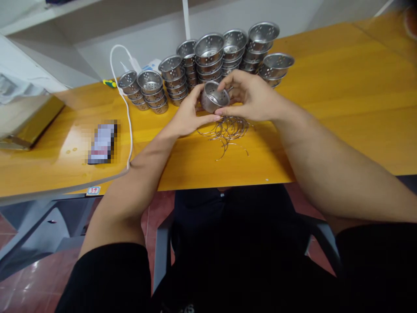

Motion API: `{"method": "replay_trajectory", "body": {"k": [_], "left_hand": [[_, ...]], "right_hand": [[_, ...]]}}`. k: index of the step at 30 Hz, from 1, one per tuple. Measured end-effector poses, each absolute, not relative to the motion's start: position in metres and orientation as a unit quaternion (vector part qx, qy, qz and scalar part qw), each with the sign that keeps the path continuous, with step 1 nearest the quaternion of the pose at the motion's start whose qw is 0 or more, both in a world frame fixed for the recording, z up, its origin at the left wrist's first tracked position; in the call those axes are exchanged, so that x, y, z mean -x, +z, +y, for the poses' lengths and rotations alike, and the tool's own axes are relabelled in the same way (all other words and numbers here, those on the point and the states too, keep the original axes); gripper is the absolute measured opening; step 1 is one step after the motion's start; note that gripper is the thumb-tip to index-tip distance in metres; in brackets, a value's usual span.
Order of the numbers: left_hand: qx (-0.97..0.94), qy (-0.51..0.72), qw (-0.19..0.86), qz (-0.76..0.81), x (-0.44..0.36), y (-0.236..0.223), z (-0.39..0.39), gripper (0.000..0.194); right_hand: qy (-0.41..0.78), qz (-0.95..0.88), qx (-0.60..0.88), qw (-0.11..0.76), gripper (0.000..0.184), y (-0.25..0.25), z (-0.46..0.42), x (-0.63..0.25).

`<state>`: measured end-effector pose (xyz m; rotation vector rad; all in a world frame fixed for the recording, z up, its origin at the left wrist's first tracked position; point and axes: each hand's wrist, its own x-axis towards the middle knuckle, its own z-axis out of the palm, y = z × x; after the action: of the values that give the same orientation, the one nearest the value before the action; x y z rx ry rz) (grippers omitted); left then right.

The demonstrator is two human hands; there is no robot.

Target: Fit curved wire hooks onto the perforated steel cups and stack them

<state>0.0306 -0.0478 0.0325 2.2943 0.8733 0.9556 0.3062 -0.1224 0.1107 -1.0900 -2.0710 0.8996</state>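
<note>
Between my two hands, above the table, is a small metal cup (214, 103) with round holes, its mouth tilted up toward me. My left hand (189, 114) is closed around its left side, thumb along the front. My right hand (250, 96) grips the right side, the thumb low at the front and a fingertip at the rim. Just below lies a loose tangle of thin curved metal wires (233, 129) on the wood. Behind the hands stand several stacks of perforated metal cups (209, 50), some of them partly hidden by my fingers.
A white cable (128, 121) runs down the yellow wooden table (329, 82) on the left, past a blurred-out phone (103, 143). At far left sits a cardboard box (32, 124). A yellow-green object (110, 83) lies near the left stacks. The table's front edge is close to my body.
</note>
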Motion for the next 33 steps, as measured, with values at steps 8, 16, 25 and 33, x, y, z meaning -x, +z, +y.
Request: {"method": "replay_trajectory", "body": {"k": [8,16,25,33], "left_hand": [[-0.848,0.331,0.285,0.302,-0.021,0.038,-0.050,0.126],[-0.813,0.413,0.210,0.354,-0.015,0.019,-0.023,0.107],[-0.844,0.367,0.195,0.339,-0.011,0.028,-0.028,0.117],[-0.834,0.385,0.226,0.324,-0.014,0.027,-0.030,0.126]], "right_hand": [[0.290,-0.798,0.475,0.231,0.106,0.116,-0.128,-0.310],[0.206,-0.806,0.539,0.130,0.035,0.108,-0.104,-0.329],[0.170,-0.804,0.560,0.107,0.018,0.080,-0.086,-0.325],[0.188,-0.828,0.511,0.135,0.009,0.100,-0.099,-0.330]]}}
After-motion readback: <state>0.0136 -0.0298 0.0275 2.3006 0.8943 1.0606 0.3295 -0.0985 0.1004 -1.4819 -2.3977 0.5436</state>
